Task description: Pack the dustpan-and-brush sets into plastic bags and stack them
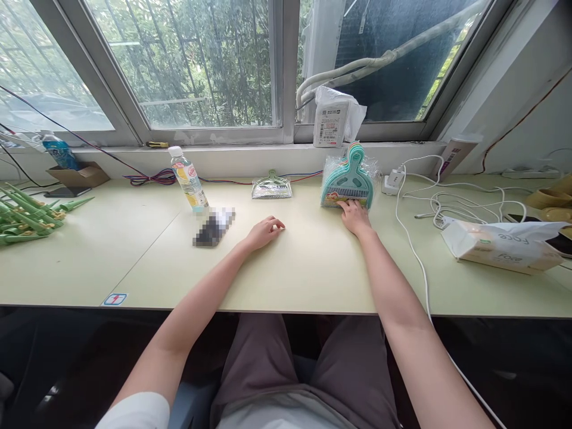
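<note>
On the right side of the table, wrapped mini dustpan-and-brush sets (351, 173) stand in a stack against the wall below the window, mostly turquoise with green and orange edges behind. My right hand (355, 215) is at the lower front edge of this stack, its fingers closed on the front set; the fingertips are partly hidden. My left hand (264, 232) rests on the table holding nothing, its fingers loosely bent and a little apart. Beyond it, one more wrapped dustpan-and-brush set (271, 186) lies flat near the wall.
A drink bottle (188, 179) stands left, beside a blurred dark item (213, 227). White cables (465, 205) and a tissue pack (503, 245) occupy the right. Green stalks (31, 217) lie far left. A white package (333, 122) sits on the sill.
</note>
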`<state>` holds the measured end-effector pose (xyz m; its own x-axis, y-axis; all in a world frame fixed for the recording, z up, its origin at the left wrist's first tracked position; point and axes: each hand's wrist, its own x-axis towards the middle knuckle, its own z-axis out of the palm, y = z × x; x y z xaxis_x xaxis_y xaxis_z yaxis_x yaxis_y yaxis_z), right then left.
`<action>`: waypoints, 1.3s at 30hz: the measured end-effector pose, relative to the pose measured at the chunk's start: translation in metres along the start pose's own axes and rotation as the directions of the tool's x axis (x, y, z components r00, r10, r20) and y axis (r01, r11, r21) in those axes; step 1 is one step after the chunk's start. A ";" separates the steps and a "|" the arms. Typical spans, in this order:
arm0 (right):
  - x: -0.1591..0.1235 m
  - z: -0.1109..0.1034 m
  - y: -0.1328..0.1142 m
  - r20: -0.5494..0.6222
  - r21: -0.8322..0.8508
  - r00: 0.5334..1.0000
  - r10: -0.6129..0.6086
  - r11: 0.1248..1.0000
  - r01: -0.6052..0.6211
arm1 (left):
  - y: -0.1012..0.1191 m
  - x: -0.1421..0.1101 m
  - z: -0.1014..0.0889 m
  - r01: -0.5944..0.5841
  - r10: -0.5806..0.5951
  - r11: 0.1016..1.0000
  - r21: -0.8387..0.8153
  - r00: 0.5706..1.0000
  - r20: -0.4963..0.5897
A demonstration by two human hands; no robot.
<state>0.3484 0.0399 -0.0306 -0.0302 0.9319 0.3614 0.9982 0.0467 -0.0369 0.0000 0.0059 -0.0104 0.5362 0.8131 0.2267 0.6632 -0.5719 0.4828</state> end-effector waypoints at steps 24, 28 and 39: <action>0.006 0.003 -0.029 0.005 0.093 0.993 -0.121 0.988 0.120 | 0.002 0.000 0.000 0.007 -0.007 1.000 0.004 1.000 0.006; 0.004 -0.002 -0.032 0.026 0.112 0.991 -0.130 0.986 0.127 | 0.002 0.000 0.000 0.005 -0.005 1.000 0.007 1.000 0.005; 0.006 0.005 -0.028 0.016 0.122 0.988 -0.156 0.981 0.153 | 0.001 0.000 0.000 0.008 -0.008 1.000 0.004 1.000 0.009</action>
<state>0.3196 0.0464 -0.0320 -0.1861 0.9188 0.3480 0.9681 0.2320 -0.0949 0.0010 0.0054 -0.0103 0.5355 0.8168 0.2147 0.6699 -0.5656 0.4810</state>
